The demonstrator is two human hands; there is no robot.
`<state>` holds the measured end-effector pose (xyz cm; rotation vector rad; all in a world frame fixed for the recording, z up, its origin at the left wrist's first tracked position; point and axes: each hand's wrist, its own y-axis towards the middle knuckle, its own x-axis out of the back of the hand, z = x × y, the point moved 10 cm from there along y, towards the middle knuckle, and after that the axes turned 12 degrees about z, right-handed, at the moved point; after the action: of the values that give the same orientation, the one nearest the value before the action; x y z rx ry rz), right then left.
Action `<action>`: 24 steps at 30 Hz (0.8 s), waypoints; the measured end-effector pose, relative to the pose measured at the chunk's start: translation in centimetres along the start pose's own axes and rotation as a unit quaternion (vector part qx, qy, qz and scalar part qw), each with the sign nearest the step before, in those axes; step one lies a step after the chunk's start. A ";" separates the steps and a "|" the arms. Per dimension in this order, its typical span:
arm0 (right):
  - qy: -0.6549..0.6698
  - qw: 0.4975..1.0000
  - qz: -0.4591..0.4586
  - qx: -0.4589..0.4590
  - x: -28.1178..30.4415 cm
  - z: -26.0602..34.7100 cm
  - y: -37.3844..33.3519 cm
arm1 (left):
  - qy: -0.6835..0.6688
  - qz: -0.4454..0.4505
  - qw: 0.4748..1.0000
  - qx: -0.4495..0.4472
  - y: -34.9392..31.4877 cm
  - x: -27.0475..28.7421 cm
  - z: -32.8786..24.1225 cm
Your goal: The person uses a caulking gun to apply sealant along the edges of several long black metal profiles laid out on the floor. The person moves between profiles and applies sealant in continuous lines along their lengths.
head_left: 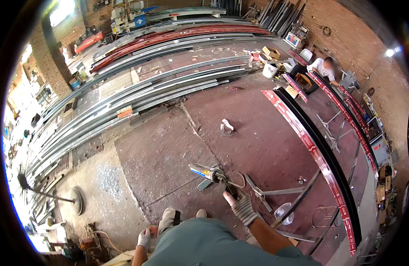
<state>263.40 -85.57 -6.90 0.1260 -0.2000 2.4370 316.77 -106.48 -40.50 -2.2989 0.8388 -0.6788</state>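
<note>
My right hand [240, 206], in a striped work glove, is closed around the handle of a caulking gun [218, 175]. A silver and blue sealant tube [202, 170] lies in the gun, its front pointing to the left, and the gun's rod sticks out behind toward the right. Down by my left thigh, my gloved left hand [144, 238] is curled closed. A small orange-red thing [154, 230] shows beside its fingers; I cannot make out what it is. To the right of my right hand, a long curved black profile with red-and-white film [314, 150] rests on metal trestles [282, 191].
Long metal profiles [169, 95] lie in rows on the floor to the left and ahead. A stand with a round base [76, 201] is at the left. At the far right a person [322, 66] sits by more film-covered profiles [346, 113]. A white bucket [270, 70] stands nearby.
</note>
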 end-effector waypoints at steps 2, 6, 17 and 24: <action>-0.013 0.999 0.014 -0.036 0.3 -0.1 4.6 | -0.088 0.017 0.995 0.051 3.6 -0.3 -2.1; -0.020 1.000 -0.017 -0.017 0.8 -0.4 13.2 | -0.021 0.037 0.999 0.024 10.5 -0.6 -17.1; -0.118 0.982 -0.147 -0.027 1.1 6.4 35.3 | 0.127 0.214 0.950 -0.188 47.2 -3.0 -62.9; -0.132 0.981 -0.143 -0.007 6.5 5.6 49.8 | 0.046 0.345 0.923 -0.165 53.0 -16.7 -87.5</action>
<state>226.60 -120.18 -5.96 0.4425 -0.2947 2.1271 229.68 -158.74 -19.68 -2.0257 1.8000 -0.3384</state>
